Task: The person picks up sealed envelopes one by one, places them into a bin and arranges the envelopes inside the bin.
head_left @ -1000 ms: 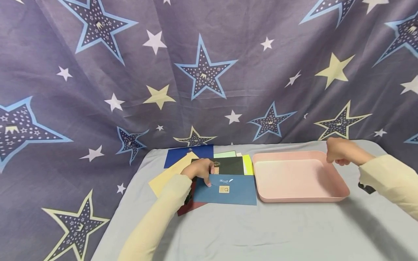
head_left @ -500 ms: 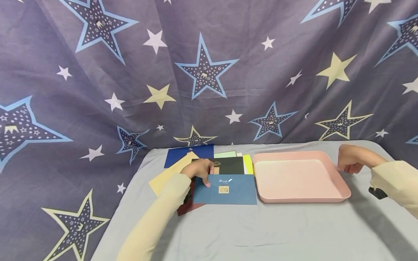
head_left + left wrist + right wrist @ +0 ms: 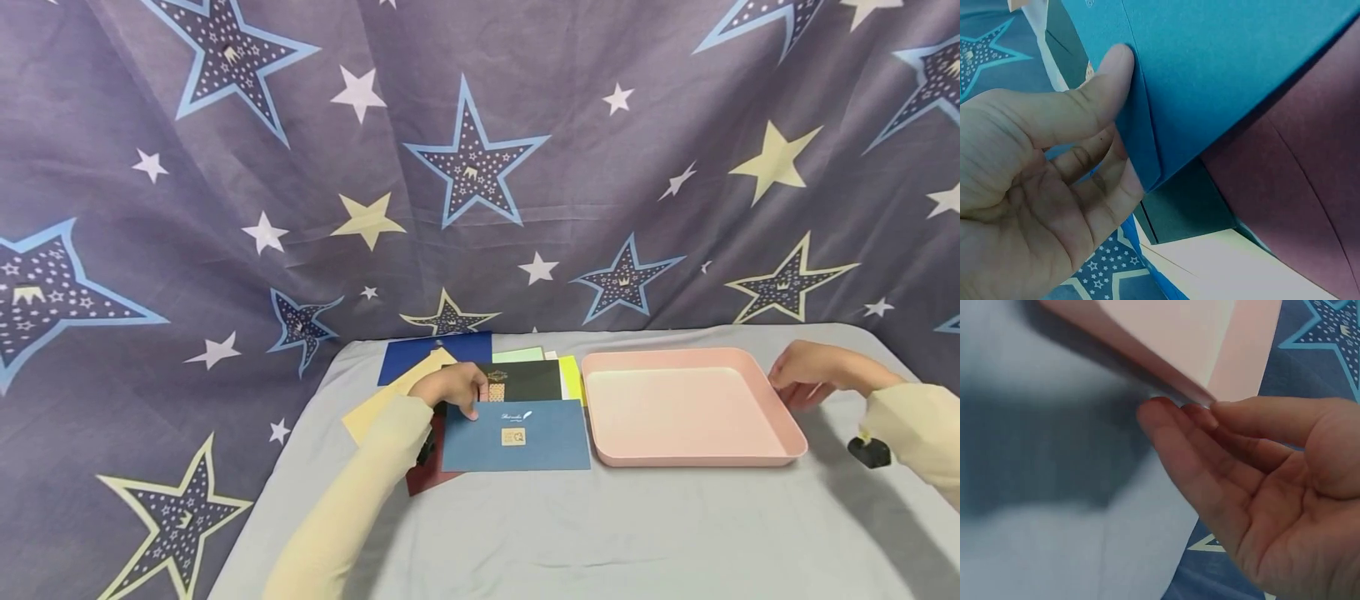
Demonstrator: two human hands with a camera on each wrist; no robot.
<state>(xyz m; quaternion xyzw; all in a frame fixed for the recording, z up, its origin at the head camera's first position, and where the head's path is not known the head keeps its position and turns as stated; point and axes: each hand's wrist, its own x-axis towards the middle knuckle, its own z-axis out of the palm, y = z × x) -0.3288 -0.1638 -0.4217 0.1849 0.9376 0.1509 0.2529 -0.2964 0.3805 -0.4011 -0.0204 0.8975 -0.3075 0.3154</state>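
Note:
A blue envelope with a small tan stamp lies over a heap of other envelopes. My left hand pinches its upper left edge, the thumb on top and the fingers beneath; the left wrist view shows that corner of the blue envelope above a maroon one. To its right stands a shallow pink tray with nothing in it. My right hand is at the tray's right rim. In the right wrist view its thumb tip meets the edge of the tray, with curled fingers just below.
Around the blue envelope lie a black envelope, a cream one, a dark blue one, a yellow one and a pale green one. Grey cloth covers the table. A star-patterned curtain hangs behind.
My right hand has moved from above the tray's right side outward and down to its right rim. The left hand stays on the blue envelope, its thumb shifted slightly up and left.

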